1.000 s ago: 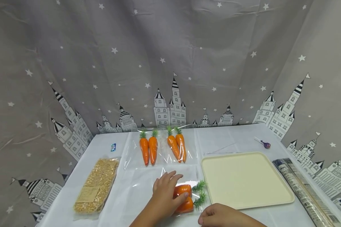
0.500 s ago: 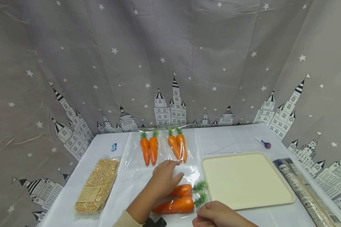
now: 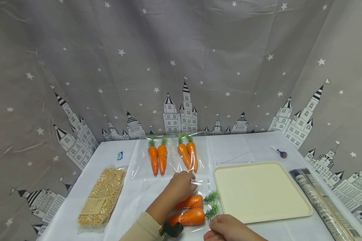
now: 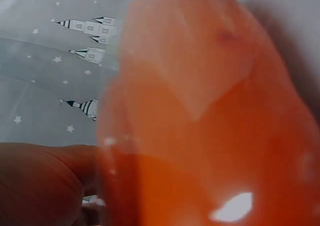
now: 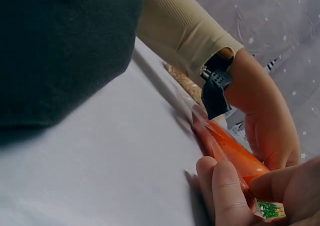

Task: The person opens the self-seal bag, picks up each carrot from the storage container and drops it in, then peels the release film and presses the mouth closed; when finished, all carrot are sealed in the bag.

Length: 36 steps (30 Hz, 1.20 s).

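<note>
Two orange carrots [image 3: 191,217] with green tops lie crosswise in a clear plastic bag [image 3: 199,229] at the front middle of the table. My left hand [image 3: 182,185] curls its fingers at the bag's far edge, thumb and fingertips close together, pinching the film. My right hand [image 3: 226,228] pinches the bag's near right corner, beside the green tops. Thumb and fingers meet on the film in the right wrist view. A carrot [image 4: 210,151] under film fills most of the left wrist view, with part of the left hand at lower left.
Behind lie two more pairs of bagged carrots [image 3: 162,155] [image 3: 187,155]. A cream tray [image 3: 259,192] stands at right, with a rolled wrapped package [image 3: 322,204] and lollipop [image 3: 281,153] beyond. At left are a bag of yellow grains [image 3: 104,194] and a small blue packet [image 3: 120,155].
My left hand has lifted off the carrots, reached to the bag's far edge and closed its fingers there. The right hand has moved slightly left onto the near corner.
</note>
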Available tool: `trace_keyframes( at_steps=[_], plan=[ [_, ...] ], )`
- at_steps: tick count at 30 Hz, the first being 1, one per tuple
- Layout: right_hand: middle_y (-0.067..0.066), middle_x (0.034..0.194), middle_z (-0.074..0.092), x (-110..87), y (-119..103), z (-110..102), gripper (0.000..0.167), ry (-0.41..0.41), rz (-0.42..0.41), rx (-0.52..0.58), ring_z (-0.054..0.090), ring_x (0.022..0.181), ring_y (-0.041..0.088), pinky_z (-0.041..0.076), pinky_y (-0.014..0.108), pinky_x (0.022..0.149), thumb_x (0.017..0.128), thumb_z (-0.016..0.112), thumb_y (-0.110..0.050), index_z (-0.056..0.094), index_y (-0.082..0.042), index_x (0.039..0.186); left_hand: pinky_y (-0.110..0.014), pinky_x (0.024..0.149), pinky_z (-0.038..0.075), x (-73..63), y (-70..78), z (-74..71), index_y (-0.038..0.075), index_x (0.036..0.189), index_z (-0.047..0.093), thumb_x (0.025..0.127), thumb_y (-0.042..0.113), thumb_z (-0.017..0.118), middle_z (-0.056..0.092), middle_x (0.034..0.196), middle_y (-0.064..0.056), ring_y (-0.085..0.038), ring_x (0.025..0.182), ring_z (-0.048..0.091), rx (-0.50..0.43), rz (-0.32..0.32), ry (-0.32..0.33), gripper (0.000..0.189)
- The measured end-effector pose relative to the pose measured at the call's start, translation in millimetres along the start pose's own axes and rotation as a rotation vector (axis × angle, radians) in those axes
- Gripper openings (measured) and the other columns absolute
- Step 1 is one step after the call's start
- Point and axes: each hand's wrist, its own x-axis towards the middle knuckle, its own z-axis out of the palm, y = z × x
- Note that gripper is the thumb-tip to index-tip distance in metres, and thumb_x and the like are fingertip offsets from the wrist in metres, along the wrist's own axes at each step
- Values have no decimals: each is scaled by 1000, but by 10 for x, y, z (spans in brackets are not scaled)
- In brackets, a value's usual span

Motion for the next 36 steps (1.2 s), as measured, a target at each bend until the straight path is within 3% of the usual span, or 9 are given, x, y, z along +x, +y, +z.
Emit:
trace_keyframes(
  at_steps=[7, 12, 15, 17, 24, 27, 31, 36],
  plan=[
    [8, 93, 78, -29, -8, 20, 21, 3, -33, -28, 71, 76, 5, 59, 18, 69, 105, 53, -17, 65, -1, 102, -50, 97, 55, 22, -73, 111, 17, 128, 71, 91, 34, 80, 67, 116, -7, -28, 103, 58, 61, 0, -22, 42],
    [7, 91, 78, -22, 8, 33, 20, 16, -59, -47, 70, 74, 5, 58, 17, 67, 104, 53, -16, 65, -1, 100, -44, 89, 57, 39, -91, 144, 21, 110, 75, 92, 33, 78, 64, 100, -1, -22, 91, 56, 83, -17, -12, 22],
    [7, 91, 78, -13, 7, 37, 19, 46, -52, -82, 71, 76, 7, 59, 21, 68, 105, 53, -17, 64, -2, 99, -37, 80, 56, 18, -88, 113, 22, 95, 74, 93, 31, 77, 61, 88, 3, -18, 82, 54, 47, -27, 12, 10],
    [6, 91, 77, -20, -7, 42, 19, 76, -50, -114, 71, 77, 9, 60, 24, 69, 105, 53, -17, 63, -3, 98, -34, 75, 54, -7, -85, 75, 21, 89, 73, 95, 30, 76, 58, 84, 4, -16, 78, 53, 17, -34, 32, 11],
    [7, 92, 77, -115, -108, 23, 15, 135, -156, -108, 73, 79, 12, 63, 26, 72, 103, 58, -15, 61, -2, 96, -27, 68, 50, -65, -160, -45, 20, 90, 74, 96, 29, 76, 58, 81, 4, -16, 77, 53, -76, -32, 88, 11],
    [7, 93, 77, -125, -178, -14, 15, 161, -215, -102, 72, 81, 13, 62, 24, 73, 104, 60, -15, 61, -1, 98, -24, 67, 50, -85, -210, -98, 22, 90, 73, 97, 30, 75, 58, 83, 4, -16, 78, 54, -123, -66, 96, 11],
    [8, 94, 76, -145, -311, -56, 16, 242, -308, -125, 70, 85, 15, 61, 23, 75, 102, 65, -15, 61, 0, 98, -25, 68, 52, -133, -249, -192, 22, 88, 71, 97, 28, 73, 58, 85, 3, -17, 78, 54, -168, -74, 154, 11],
    [10, 95, 73, -173, -480, -97, 20, 384, -359, -120, 70, 91, 20, 63, 28, 81, 101, 69, -18, 61, 0, 97, -33, 81, 57, -240, -294, -285, 22, 88, 69, 95, 26, 71, 62, 94, 4, -16, 87, 57, -264, -52, 236, 9]
  ],
)
